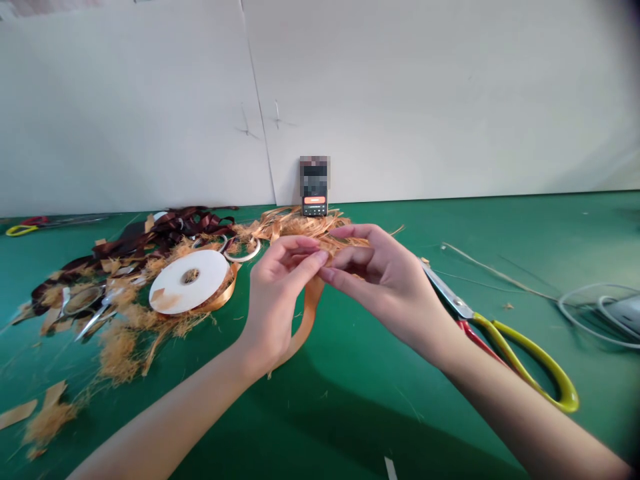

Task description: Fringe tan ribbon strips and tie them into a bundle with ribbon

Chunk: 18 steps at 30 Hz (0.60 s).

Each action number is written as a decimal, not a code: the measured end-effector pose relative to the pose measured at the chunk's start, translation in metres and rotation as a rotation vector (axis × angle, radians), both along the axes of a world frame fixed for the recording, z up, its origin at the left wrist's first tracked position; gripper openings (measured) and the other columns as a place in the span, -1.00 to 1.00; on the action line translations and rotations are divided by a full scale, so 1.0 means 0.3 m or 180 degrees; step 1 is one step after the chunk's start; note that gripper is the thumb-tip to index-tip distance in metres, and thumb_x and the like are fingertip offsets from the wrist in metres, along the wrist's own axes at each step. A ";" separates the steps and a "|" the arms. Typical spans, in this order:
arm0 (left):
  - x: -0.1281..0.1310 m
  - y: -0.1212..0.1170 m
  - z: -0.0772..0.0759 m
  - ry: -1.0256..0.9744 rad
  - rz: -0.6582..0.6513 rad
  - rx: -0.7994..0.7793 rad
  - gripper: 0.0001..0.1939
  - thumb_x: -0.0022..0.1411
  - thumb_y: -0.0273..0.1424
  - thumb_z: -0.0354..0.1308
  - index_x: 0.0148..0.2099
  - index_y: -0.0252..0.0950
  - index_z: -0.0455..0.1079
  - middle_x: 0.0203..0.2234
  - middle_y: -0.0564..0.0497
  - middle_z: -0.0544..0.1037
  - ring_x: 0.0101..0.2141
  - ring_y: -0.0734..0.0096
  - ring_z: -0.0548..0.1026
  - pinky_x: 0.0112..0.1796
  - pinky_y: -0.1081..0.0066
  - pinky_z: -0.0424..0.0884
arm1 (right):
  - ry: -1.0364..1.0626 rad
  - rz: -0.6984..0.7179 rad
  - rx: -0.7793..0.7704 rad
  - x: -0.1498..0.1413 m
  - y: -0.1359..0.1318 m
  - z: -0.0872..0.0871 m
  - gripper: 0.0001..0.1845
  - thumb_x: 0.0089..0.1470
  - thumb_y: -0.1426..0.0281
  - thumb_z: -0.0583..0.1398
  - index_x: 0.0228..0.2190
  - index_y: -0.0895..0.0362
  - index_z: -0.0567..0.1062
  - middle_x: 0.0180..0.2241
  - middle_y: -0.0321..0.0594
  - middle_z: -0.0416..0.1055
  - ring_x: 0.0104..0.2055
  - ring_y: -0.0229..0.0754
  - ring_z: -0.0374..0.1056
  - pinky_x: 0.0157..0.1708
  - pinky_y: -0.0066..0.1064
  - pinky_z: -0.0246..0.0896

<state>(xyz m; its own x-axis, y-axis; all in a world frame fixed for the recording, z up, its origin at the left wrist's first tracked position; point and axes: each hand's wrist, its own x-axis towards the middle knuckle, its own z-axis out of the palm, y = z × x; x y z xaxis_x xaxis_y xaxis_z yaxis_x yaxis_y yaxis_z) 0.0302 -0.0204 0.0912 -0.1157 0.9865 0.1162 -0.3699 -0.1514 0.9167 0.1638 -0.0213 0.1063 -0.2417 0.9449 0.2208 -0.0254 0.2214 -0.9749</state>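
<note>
My left hand (280, 293) and my right hand (380, 273) meet above the green table (350, 400), fingertips pinched together on a strip of orange ribbon (307, 313). The ribbon hangs down in a loop under my left palm. Both hands are closed on it. A bundle of frayed orange ribbon threads (300, 227) lies just behind my fingers. A white spool of orange ribbon (193, 280) lies flat to the left of my left hand.
Yellow-and-red handled scissors (500, 333) lie right of my right wrist. Dark brown ribbon (175, 223), frayed scraps, silver scissors (95, 320) and tape rings (243, 250) crowd the left. A phone (315, 187) leans on the white wall. White cable (595, 313) at far right.
</note>
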 end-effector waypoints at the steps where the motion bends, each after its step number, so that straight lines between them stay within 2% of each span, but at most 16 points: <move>1: -0.002 0.002 0.001 -0.0063 -0.0100 -0.0051 -0.90 0.05 -0.49 0.30 -0.33 -0.25 0.48 -0.41 0.12 0.55 -0.34 0.57 0.49 -0.30 0.58 0.41 | -0.0016 0.0017 0.0031 0.000 0.000 0.000 -0.65 0.03 0.45 0.25 -0.15 0.15 0.27 -0.47 -0.34 0.43 -0.39 -0.32 0.36 -0.33 -0.43 0.27; 6: -0.014 0.012 -0.001 -0.0174 -0.0564 -0.0312 -0.86 0.04 -0.50 0.28 -0.28 -0.24 0.54 -0.36 0.06 0.60 -0.30 0.50 0.52 -0.25 0.52 0.42 | -0.0014 0.0119 0.0104 -0.003 0.002 0.001 -0.70 0.03 0.55 0.19 -0.20 0.14 0.24 -0.47 -0.37 0.38 -0.37 -0.33 0.32 -0.33 -0.45 0.24; 12: -0.012 0.006 -0.001 0.0293 -0.0152 -0.0072 -0.94 0.00 -0.48 0.32 -0.39 -0.23 0.54 -0.48 0.11 0.59 -0.40 0.53 0.52 -0.35 0.55 0.42 | 0.0004 0.0232 -0.0052 0.000 -0.001 -0.001 -0.72 0.02 0.59 0.17 -0.28 0.10 0.19 -0.52 -0.45 0.29 -0.44 -0.37 0.21 -0.40 -0.45 0.15; 18: -0.020 0.011 0.000 0.0647 0.0213 -0.0064 -0.89 0.01 -0.33 0.35 -0.39 -0.25 0.55 -0.54 0.07 0.56 -0.50 0.55 0.46 -0.48 0.57 0.36 | 0.0266 0.0739 -0.0241 -0.007 -0.003 -0.009 -0.67 0.01 0.64 0.14 -0.31 0.05 0.12 -0.49 -0.47 0.27 -0.42 -0.36 0.21 -0.38 -0.42 0.13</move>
<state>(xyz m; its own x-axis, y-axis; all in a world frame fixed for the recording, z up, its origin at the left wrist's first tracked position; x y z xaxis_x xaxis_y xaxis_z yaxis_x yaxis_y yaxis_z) 0.0241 -0.0171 0.0913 -0.1571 0.9797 0.1242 -0.1668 -0.1503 0.9745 0.1616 -0.0223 0.1036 -0.4380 0.8808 0.1798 -0.1482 0.1266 -0.9808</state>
